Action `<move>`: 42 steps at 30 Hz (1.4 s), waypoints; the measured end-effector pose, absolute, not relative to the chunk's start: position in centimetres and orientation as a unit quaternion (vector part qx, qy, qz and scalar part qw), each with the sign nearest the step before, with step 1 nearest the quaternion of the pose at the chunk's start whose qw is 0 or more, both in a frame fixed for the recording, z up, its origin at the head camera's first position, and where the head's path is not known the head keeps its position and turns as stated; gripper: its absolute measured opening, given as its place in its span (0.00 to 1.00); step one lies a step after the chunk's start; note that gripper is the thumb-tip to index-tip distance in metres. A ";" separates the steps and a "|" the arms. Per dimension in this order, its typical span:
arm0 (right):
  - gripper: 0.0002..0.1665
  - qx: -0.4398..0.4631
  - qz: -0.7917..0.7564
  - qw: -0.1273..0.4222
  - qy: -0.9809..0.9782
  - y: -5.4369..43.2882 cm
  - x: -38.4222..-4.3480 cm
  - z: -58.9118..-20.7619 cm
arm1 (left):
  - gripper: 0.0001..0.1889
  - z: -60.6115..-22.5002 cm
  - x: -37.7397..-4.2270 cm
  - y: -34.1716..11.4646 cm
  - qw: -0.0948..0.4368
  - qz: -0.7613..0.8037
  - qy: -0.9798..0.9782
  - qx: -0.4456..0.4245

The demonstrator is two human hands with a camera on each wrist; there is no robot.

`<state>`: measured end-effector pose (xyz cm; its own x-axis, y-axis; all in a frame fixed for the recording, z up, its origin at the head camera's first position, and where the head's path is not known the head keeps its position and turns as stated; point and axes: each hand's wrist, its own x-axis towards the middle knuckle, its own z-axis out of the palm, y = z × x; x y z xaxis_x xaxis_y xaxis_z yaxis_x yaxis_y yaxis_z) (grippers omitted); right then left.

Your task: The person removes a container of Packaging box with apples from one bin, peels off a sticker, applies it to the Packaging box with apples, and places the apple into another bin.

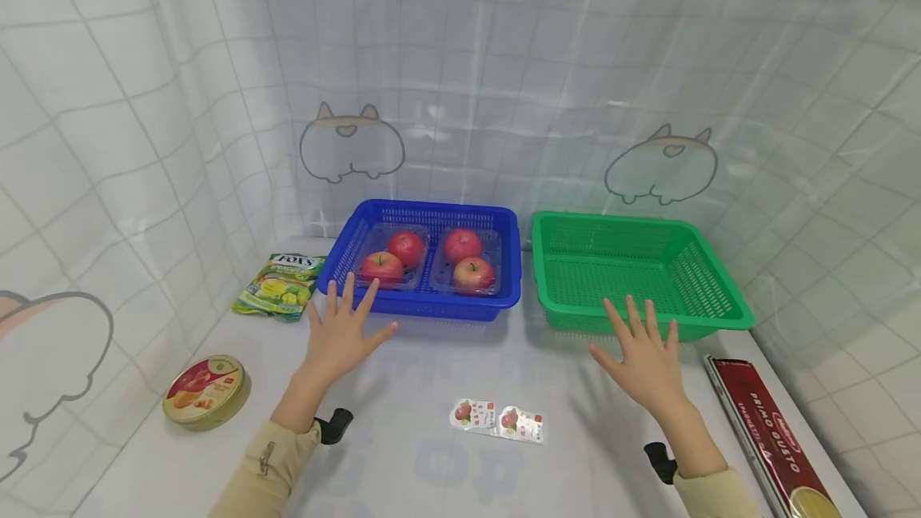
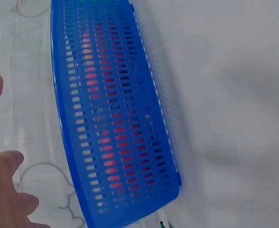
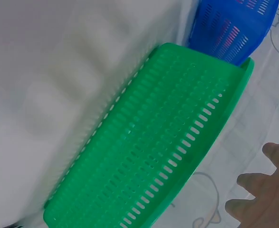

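Observation:
My left hand (image 1: pixel 341 340) is held with fingers spread in front of the blue basket (image 1: pixel 432 308), holding nothing. Two clear plastic boxes sit in that basket, each with two red apples (image 1: pixel 472 275). My right hand (image 1: pixel 643 358), also spread and holding nothing, is before the green basket (image 1: pixel 619 316), which stands to the right of the blue one. In the left wrist view, the blue basket's slotted side (image 2: pixel 115 123) shows red apples through it. The right wrist view shows the green basket's side (image 3: pixel 144 137) and parts of my fingers (image 3: pixel 255 183).
A Fox's candy bag (image 1: pixel 282 286) lies left of the blue basket. Nearer on the left is a round gold tin (image 1: pixel 206 392). Two small apple-printed labels (image 1: pixel 498 420) lie between my arms. A red Primo Gusto spaghetti pack (image 1: pixel 773 438) lies at the right. Grid-patterned curtains surround the table.

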<state>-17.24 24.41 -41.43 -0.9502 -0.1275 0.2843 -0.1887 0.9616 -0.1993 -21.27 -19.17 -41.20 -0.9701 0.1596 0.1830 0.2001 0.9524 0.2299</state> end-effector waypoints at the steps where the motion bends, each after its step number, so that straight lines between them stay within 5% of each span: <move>1: 0.47 0.080 0.114 0.135 -0.981 24.4 -17.3 -41.4 | 0.44 -41.2 -21.5 -19.3 0.083 -0.127 -0.985 -0.088; 20: 0.45 0.100 0.202 0.105 -0.969 22.5 -17.2 -40.7 | 0.48 -43.4 -25.1 -23.7 0.063 -0.315 -0.945 0.064; 42: 0.43 0.119 0.276 0.114 -0.947 19.4 -18.5 -40.8 | 0.40 -44.9 -26.7 -24.8 0.075 -0.588 -0.800 0.091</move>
